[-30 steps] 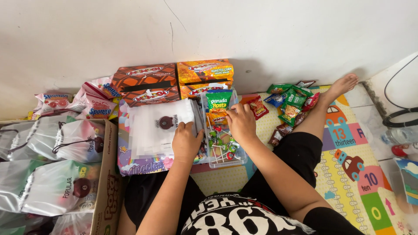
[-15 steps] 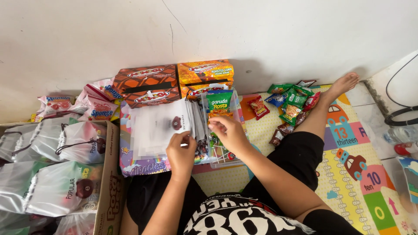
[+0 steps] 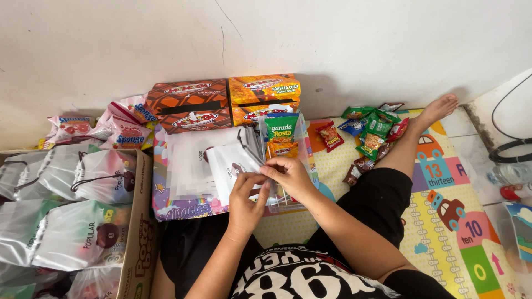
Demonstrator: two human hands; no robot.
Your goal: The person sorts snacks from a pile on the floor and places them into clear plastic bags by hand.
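White frosted plastic drawstring pouch with a small brown bear print sits on the floor in front of the seated person, lying on top of a stack of flat white pouches, which rests on a colourful printed sheet. Left hand has thumb and fingers pinched on the pouch's lower right edge. Right hand meets it at the same edge, fingertips together on the plastic; both hands touching each other. Just behind the hands, a clear plastic bag stands holding a green snack packet above an orange snack packet. Against the wall: 2 brown cartons and 2 orange cartons, side by side. Left of them, pink-and-white wafer packs. Far left, a cardboard box full of filled drawstring bags. Right of the clear bag, a loose pile of green, red and brown snack sachets on a numbered play mat, near the person's outstretched bare foot
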